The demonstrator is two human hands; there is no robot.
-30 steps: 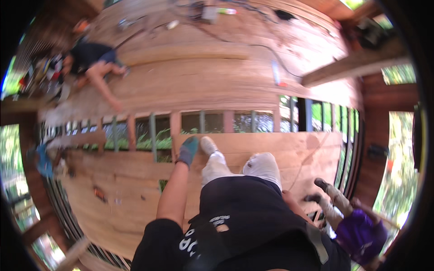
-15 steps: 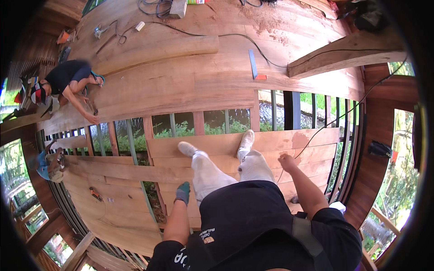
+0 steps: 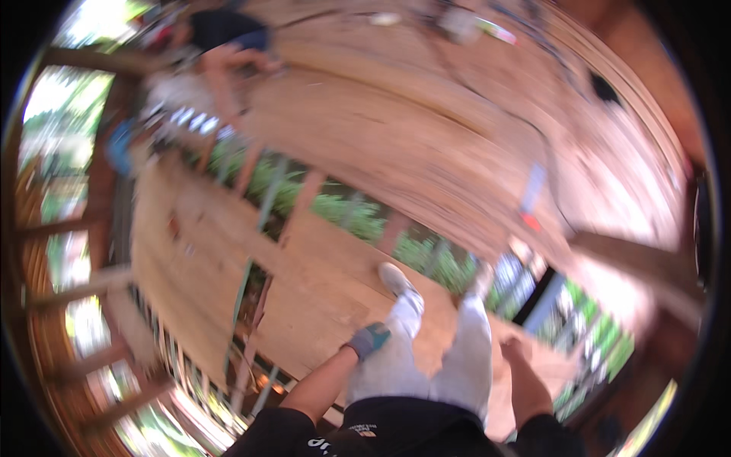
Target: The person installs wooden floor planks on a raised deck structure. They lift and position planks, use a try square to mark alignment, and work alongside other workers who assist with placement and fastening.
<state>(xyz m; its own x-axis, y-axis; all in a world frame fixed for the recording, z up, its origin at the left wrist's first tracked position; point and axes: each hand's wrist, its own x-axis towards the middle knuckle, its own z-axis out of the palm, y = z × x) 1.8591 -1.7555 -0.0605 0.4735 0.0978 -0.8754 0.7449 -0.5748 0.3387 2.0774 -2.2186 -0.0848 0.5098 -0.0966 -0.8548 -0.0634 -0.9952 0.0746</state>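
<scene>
The whole view is smeared by motion. My left hand (image 3: 371, 340), in a grey-green work glove, is at my left leg near the knee; whether it touches the trousers I cannot tell. My bare right hand (image 3: 518, 350) hangs beside my right leg over the planks, with its fingers too blurred to read. No held object shows in either hand. Beneath me is a platform of wooden boards (image 3: 320, 297), and my light shoes stand near its far edge. A try square (image 3: 534, 190) with a blue blade and an orange handle lies on the far wooden floor.
Between the platform and the far floor (image 3: 381, 145) runs an open gap crossed by joists (image 3: 392, 232), with greenery below. A black cable (image 3: 544, 145) curves across the far floor to a thick timber beam (image 3: 640, 259). A co-worker (image 3: 228, 46) crouches at the far left.
My view has swung left, so the scene sits turned and further right. My left hand has moved from beside my leg to the knee. My right hand has come lower, nearer my leg.
</scene>
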